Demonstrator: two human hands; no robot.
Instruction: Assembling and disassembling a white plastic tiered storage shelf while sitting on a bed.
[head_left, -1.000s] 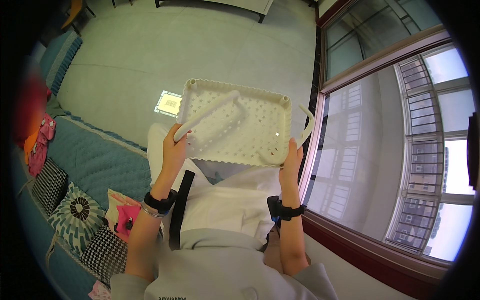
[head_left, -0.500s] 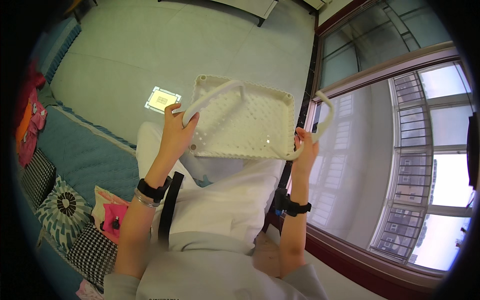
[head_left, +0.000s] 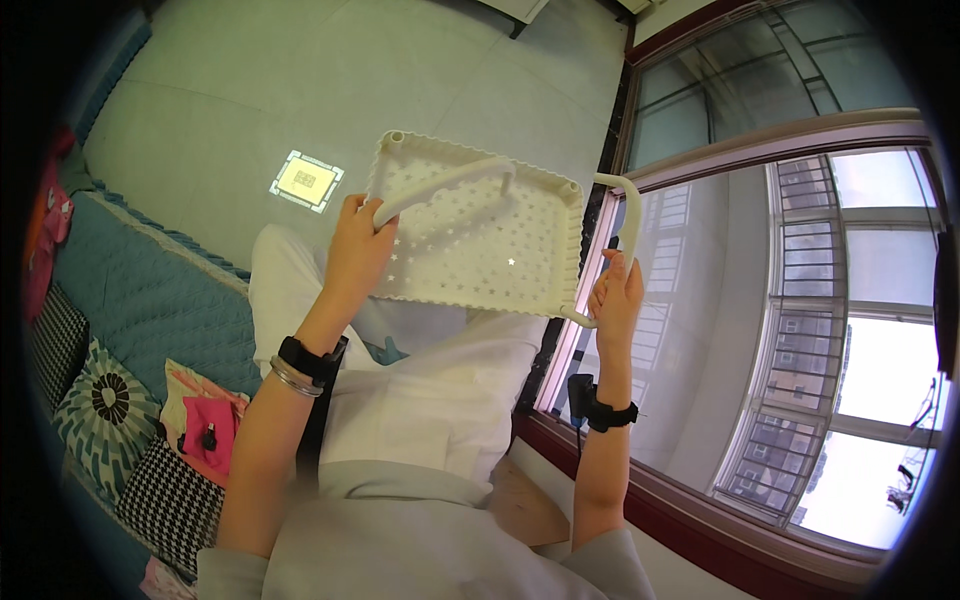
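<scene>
A cream plastic tray (head_left: pixel 470 262) with star-shaped holes, a scalloped rim and round corner sockets rests over my lap, tilted. My left hand (head_left: pixel 360 245) is closed around one end of a curved cream tube (head_left: pixel 440 182), which slants across the tray's left and far part. At the right side, my right hand (head_left: pixel 617 295) grips a second curved cream tube (head_left: pixel 633 215). That tube's lower end lies at the tray's near right corner; whether it sits in the socket I cannot tell. Its upper end stands free of the far right corner.
To the left is a sofa with a blue quilted cover (head_left: pixel 160 290), holding patterned cushions (head_left: pixel 108 410) and a pink cloth (head_left: pixel 207 430). On the tiled floor ahead appears a bright yellow-and-white square (head_left: pixel 306 181). A sliding window (head_left: pixel 800 300) runs along the right.
My right hand has swung the right tube more upright, its top moving left toward the tray's far right corner. The tray and left tube have shifted slightly in view.
</scene>
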